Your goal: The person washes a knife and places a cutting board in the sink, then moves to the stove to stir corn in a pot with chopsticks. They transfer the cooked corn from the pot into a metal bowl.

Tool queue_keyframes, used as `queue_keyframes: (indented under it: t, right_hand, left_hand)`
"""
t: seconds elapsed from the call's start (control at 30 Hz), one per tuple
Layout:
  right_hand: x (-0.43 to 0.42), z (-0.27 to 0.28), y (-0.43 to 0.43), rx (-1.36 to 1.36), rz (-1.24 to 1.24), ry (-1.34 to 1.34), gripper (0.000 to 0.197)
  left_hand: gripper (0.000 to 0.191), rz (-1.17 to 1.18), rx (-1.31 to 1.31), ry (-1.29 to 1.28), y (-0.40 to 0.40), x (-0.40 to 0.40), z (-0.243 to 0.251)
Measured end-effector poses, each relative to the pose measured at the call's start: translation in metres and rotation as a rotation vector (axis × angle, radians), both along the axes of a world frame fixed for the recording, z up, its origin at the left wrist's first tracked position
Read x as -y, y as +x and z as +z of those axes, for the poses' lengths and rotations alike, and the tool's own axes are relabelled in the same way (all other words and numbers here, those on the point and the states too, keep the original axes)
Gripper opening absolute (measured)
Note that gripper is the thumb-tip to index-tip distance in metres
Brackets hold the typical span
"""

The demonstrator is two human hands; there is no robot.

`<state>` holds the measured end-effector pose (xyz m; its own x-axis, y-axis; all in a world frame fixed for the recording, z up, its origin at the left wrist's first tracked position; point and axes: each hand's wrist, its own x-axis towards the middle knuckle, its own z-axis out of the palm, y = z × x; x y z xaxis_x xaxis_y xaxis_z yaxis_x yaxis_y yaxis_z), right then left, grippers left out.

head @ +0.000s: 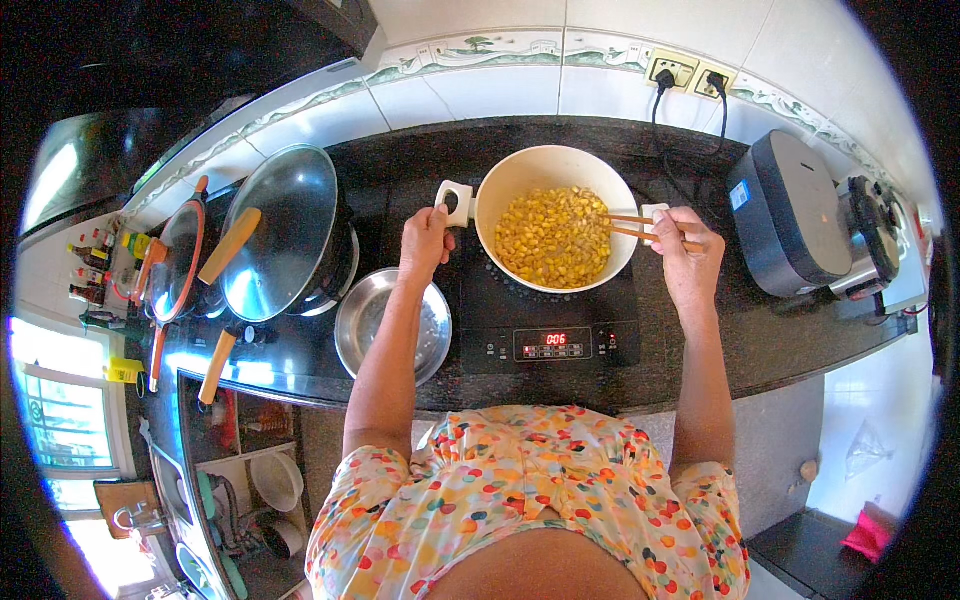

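A cream-coloured pot stands on the black induction cooktop, whose red display is lit. Yellow corn kernels cover the bottom of the pot. My left hand grips the white loop handle on the pot's left side. In my right hand is a pair of wooden chopsticks; their tips reach over the rim to the corn. The pot's right handle sits right behind that hand and is partly hidden by it. Under my left forearm lies a shallow steel pan.
A wok with a large glass lid and a smaller lidded pan stand at the left, wooden handles jutting toward the counter's front edge. Right of the cooktop are a grey rice cooker and another cooker. Cords hang from wall sockets.
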<state>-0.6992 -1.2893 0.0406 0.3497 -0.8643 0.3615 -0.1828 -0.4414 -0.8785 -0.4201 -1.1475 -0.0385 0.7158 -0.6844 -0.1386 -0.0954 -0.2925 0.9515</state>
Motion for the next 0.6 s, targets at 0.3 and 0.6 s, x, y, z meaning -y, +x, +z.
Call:
queue_keyframes:
  t: [0.3, 0.6]
  right_hand:
    - [-0.025, 0.008, 0.015, -0.011, 0.085, 0.444, 0.016]
    - [-0.017, -0.042, 0.032, 0.474, 0.054, 0.467, 0.023]
  left_hand:
    - [0.032, 0.019, 0.003, 0.0, 0.001, 0.001, -0.002]
    - [0.032, 0.006, 0.029, 0.005, -0.002, 0.002, 0.003]
